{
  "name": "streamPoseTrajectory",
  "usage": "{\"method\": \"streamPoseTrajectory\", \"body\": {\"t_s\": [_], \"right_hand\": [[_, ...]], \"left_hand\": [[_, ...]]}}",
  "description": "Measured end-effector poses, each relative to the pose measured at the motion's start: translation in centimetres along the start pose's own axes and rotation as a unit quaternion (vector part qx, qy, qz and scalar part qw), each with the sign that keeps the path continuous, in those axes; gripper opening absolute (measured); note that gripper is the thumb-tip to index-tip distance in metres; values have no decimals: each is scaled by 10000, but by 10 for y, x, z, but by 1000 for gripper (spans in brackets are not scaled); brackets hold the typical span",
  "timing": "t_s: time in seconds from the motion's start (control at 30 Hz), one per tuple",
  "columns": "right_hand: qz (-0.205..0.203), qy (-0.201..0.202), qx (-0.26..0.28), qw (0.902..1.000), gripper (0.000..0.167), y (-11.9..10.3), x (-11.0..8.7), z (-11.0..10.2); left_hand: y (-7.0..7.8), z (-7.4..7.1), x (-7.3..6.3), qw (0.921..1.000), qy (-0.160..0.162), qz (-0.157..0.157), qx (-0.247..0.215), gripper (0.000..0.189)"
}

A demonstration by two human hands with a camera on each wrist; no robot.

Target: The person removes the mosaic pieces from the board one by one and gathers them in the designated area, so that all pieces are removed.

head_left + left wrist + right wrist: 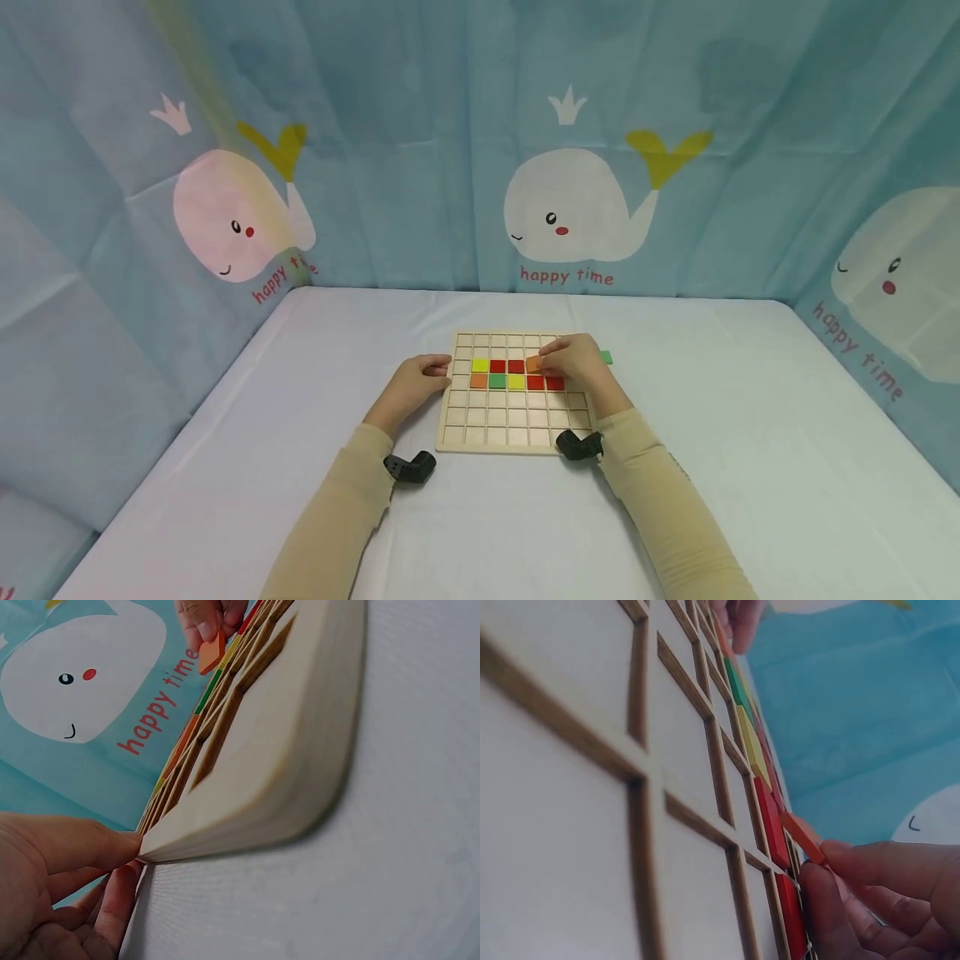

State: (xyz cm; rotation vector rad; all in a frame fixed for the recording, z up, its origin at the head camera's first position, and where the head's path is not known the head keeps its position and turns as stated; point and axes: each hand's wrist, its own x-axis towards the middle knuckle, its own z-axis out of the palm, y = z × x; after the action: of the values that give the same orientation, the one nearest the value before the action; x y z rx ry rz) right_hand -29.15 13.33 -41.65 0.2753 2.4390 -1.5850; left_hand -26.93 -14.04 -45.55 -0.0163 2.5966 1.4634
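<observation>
A wooden grid board (497, 421) lies flat on the white table. Its filled squares form two rows: yellow, red and red in the upper one, with orange, green, yellow and two reds below. Between thumb and fingertips, my right hand (576, 360) pinches an orange square tile (804, 836), tilted over the upper row just right of its second red tile (516, 367). My left hand (414, 382) is at the board's left edge; its extended thumb (94, 844) touches the side there, and the other fingers are loosely bent beside it.
A green tile (606, 357) lies on the table by the board's right side, partly behind my right hand. Black wrist devices (411, 467) sit on both sleeves. A blue curtain (397, 167) with printed whales stands behind the white table (247, 467).
</observation>
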Motion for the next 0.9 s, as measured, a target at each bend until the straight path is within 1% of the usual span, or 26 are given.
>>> {"method": "streamPoseTrajectory", "body": {"t_s": [0.13, 0.27, 0.4, 0.53, 0.63, 0.77, 0.9], "right_hand": [[-15, 42, 38, 10000, 15, -1, -3, -7], [-116, -10, -66, 9999, 22, -1, -4, -18], [-14, -50, -150, 9999, 27, -2, -5, -29], [153, -145, -289, 9994, 32, -4, -6, -39], [137, -223, -382, 9989, 35, -3, -7, -48], [47, -418, -311, 9986, 40, 4, -5, -62], [77, -510, -51, 9987, 44, 15, -4, -75]], "left_hand": [[3, 2, 1, 10000, -13, -12, -4, 49], [6, 3, 3, 10000, -7, 4, 19, 49], [7, 0, 3, 10000, -32, 11, 28, 49], [5, -5, 2, 9999, 59, -81, 69, 49], [3, -6, 1, 10000, 38, -36, 49, 49], [2, -4, 1, 10000, 5, -20, -51, 49], [0, -1, 1, 9999, 24, -105, -72, 48]]}}
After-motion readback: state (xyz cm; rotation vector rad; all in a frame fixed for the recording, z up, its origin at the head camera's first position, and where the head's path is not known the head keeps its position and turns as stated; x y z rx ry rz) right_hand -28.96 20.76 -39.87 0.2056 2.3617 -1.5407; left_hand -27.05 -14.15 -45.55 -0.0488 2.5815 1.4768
